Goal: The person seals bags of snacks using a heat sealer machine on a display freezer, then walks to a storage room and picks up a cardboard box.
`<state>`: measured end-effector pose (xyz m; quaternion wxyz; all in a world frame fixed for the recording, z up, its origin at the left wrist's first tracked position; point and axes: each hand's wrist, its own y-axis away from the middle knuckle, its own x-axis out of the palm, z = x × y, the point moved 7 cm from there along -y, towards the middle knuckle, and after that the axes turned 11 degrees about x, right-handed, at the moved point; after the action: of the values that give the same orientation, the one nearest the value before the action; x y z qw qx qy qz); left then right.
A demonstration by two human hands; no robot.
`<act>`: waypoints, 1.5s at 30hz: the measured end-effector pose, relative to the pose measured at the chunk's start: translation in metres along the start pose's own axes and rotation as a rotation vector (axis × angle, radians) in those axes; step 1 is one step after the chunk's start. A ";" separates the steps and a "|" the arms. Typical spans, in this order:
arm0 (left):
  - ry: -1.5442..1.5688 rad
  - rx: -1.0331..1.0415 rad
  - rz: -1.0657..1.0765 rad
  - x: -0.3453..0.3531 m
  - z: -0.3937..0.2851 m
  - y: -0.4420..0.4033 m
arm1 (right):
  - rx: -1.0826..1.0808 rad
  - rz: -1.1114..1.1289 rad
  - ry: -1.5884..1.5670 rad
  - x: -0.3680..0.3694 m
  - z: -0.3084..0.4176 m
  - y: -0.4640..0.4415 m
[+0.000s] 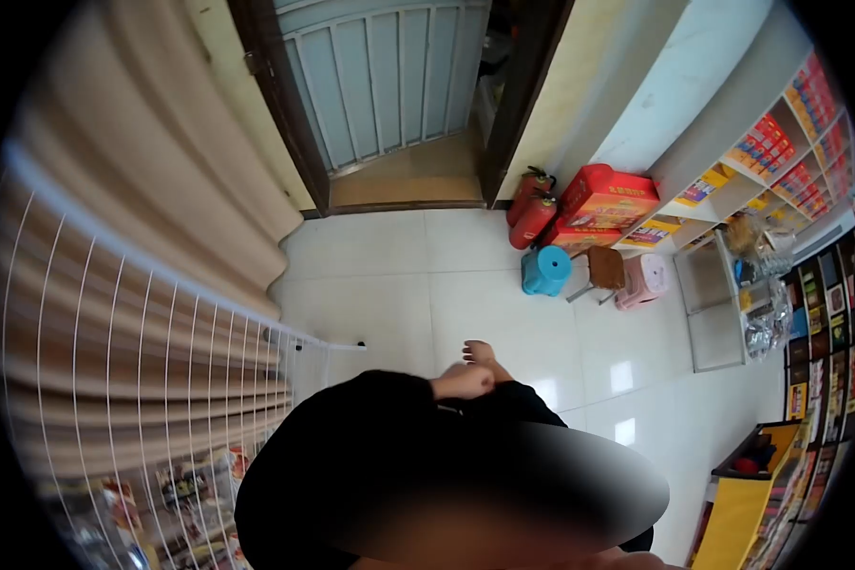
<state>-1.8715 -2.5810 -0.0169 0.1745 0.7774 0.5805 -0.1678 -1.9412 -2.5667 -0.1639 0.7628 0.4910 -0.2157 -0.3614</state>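
My left hand (472,382) comes from the black sleeve on the left, its fingers curled into a fist, and no object shows in it. It lies across the front of my right forearm. Just beyond it, my right hand (479,351) points to the left with its fingers slightly apart and nothing in them. Both hands are small in view, over the white tiled floor (370,256), close to my black clothing (342,437). A dark, blurred shape hides the area below them.
Ahead is a doorway with a barred door (380,85). Fire extinguishers (533,220), red boxes (606,201), a blue stool (546,271), a brown stool (605,268) and a pink stool (644,281) stand right of it. Shelves (731,195) line the right; a wire rack (142,380) and curtain (176,123) the left.
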 end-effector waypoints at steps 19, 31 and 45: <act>1.127 -0.712 -2.046 -0.504 0.560 0.129 | -0.964 -0.404 1.090 0.008 0.943 -0.289; 0.953 -0.821 -1.017 -0.852 0.644 -0.328 | -1.272 -0.581 -0.131 -0.040 1.466 -0.369; 0.837 -0.936 -0.693 -0.958 0.809 -0.494 | -1.422 -0.289 0.312 0.051 1.555 -0.436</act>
<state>-2.6520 -3.6356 -0.3249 0.1891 0.3913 0.8232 0.3653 -3.1201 -3.6402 0.1008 0.8631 -0.0525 0.2480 -0.4368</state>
